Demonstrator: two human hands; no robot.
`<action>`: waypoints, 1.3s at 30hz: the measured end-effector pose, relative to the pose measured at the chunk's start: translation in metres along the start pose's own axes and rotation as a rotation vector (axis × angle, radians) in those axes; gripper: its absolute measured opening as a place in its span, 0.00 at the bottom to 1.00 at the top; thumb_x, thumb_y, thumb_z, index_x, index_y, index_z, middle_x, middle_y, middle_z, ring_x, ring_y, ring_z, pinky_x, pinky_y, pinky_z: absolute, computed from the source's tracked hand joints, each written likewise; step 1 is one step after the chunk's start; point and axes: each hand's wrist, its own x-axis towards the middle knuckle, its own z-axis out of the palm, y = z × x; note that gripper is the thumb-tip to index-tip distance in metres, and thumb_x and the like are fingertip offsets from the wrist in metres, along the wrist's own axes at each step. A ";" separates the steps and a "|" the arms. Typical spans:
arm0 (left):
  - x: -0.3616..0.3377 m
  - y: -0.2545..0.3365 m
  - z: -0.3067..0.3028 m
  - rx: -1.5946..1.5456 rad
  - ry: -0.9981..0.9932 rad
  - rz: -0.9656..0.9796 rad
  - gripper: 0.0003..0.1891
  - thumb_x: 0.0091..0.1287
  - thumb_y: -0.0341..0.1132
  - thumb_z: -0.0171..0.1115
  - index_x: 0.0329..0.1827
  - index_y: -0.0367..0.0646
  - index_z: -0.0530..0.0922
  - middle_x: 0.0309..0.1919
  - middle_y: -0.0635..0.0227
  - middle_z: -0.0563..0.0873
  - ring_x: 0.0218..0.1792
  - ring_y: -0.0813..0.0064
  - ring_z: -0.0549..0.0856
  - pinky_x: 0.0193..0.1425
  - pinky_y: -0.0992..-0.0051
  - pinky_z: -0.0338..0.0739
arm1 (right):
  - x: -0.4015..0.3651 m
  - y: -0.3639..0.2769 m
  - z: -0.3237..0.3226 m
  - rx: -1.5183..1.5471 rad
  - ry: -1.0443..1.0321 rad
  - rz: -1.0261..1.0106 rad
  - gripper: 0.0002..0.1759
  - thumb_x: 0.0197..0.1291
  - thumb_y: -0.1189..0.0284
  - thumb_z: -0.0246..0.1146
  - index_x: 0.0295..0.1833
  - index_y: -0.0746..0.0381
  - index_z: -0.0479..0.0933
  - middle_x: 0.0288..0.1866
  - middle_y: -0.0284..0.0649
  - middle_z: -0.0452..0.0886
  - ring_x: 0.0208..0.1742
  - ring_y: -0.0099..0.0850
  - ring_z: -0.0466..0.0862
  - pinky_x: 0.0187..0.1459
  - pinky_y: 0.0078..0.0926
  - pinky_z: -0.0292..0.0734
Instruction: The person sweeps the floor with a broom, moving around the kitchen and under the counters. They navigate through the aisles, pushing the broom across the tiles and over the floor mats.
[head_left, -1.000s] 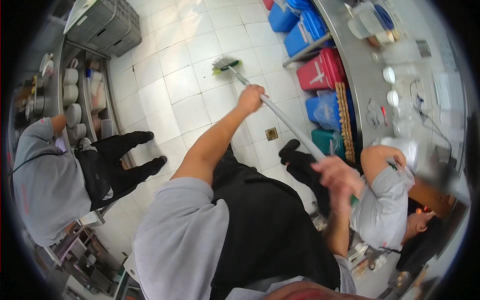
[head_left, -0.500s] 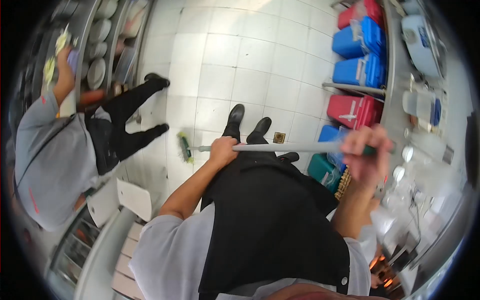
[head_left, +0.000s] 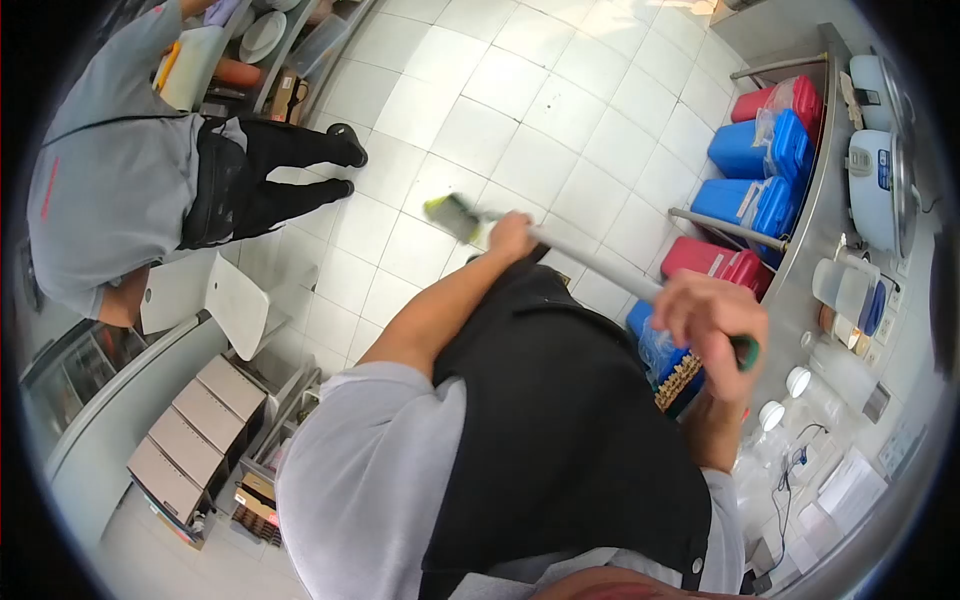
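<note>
Right hand [head_left: 708, 322]: fingers clamped round the upper handle of a broom [head_left: 595, 262], green end tip [head_left: 746, 351] showing past the fist.
Left hand [head_left: 512, 238]: fingers closed round the same handle, lower down, just above the brush head.
Broom: one, grey handle, slanting from the near right toward the far left, in front of the wearer's black apron [head_left: 560, 430]. Brush head [head_left: 455, 216]: blurred, yellow-green at the edge, over white floor tiles [head_left: 590, 110]; whether it touches them cannot be told.
Blue bins [head_left: 735, 148] and red bins [head_left: 710, 262]: in a row at right, under a steel counter [head_left: 822, 205]; those plainly seen are lidded, contents hidden. Clear plastic bag [head_left: 657, 350]: against the nearer blue bin, beside a brown slatted item [head_left: 680, 383].
On the counter: pale blue appliances [head_left: 875, 190], toward the far end; clear tub [head_left: 845, 285], dark blue piece at its side; clear jars with white lids [head_left: 797, 380], nearer, contents too unclear to tell.
Far left shelving: white dishes [head_left: 262, 38]; cardboard box [head_left: 288, 95]. Co-worker [head_left: 120, 190]: grey shirt, beside these shelves.
Near left: white chair [head_left: 235, 310]; beige-panelled unit [head_left: 205, 440]; small carton [head_left: 258, 495], contents unclear.
</note>
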 end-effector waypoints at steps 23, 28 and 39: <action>-0.130 -0.162 -0.033 0.128 0.112 -0.420 0.15 0.62 0.39 0.75 0.48 0.44 0.85 0.50 0.51 0.89 0.55 0.47 0.87 0.58 0.51 0.84 | -0.022 0.053 0.052 0.190 -0.212 0.401 0.13 0.77 0.75 0.59 0.38 0.73 0.79 0.37 0.43 0.84 0.38 0.29 0.82 0.45 0.30 0.79; 0.026 -0.068 0.005 -0.082 0.322 0.027 0.18 0.57 0.34 0.79 0.49 0.47 0.83 0.52 0.54 0.86 0.58 0.49 0.85 0.62 0.53 0.81 | 0.003 0.006 0.034 -0.062 -0.180 -0.044 0.17 0.73 0.70 0.64 0.31 0.69 0.77 0.30 0.43 0.80 0.36 0.40 0.81 0.42 0.38 0.78; -0.071 0.034 -0.091 -0.098 0.310 0.118 0.13 0.67 0.41 0.73 0.47 0.42 0.85 0.46 0.55 0.86 0.52 0.50 0.84 0.56 0.52 0.78 | -0.017 -0.066 -0.052 0.136 -0.123 -0.176 0.33 0.82 0.44 0.51 0.31 0.61 0.74 0.27 0.40 0.77 0.31 0.40 0.83 0.34 0.39 0.78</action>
